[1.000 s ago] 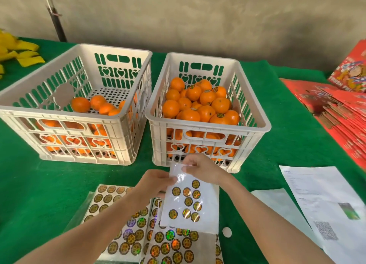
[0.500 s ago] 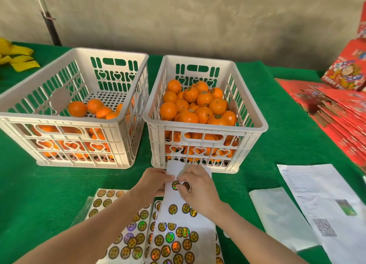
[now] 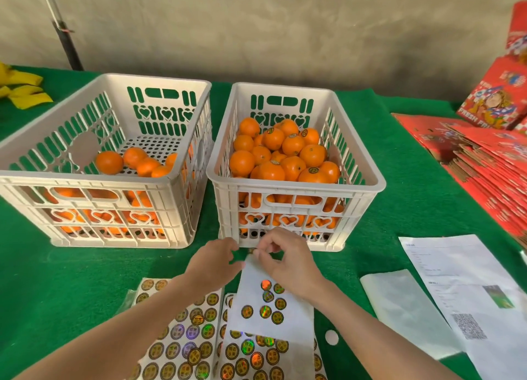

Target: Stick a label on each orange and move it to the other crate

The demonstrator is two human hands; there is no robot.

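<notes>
Two white crates side by side on the green tabletop (image 3: 71,279): left crate (image 3: 85,181) holding only a few oranges (image 3: 109,162), right crate (image 3: 296,187) heaped high. Right hand (image 3: 288,261) just before the right crate, fingers (image 3: 263,241) pinching a round label (image 3: 251,250) at the top edge of the label sheet (image 3: 271,302). Left hand (image 3: 214,262) beside it, curled on the sheet's corner.

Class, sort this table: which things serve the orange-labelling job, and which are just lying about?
Job: oranges, left crate, right crate, sticker sheets, top sheet held by left hand, sticker pinched by right hand.
Lying about: papers, red boxes, yellow scraps, pole.
</notes>
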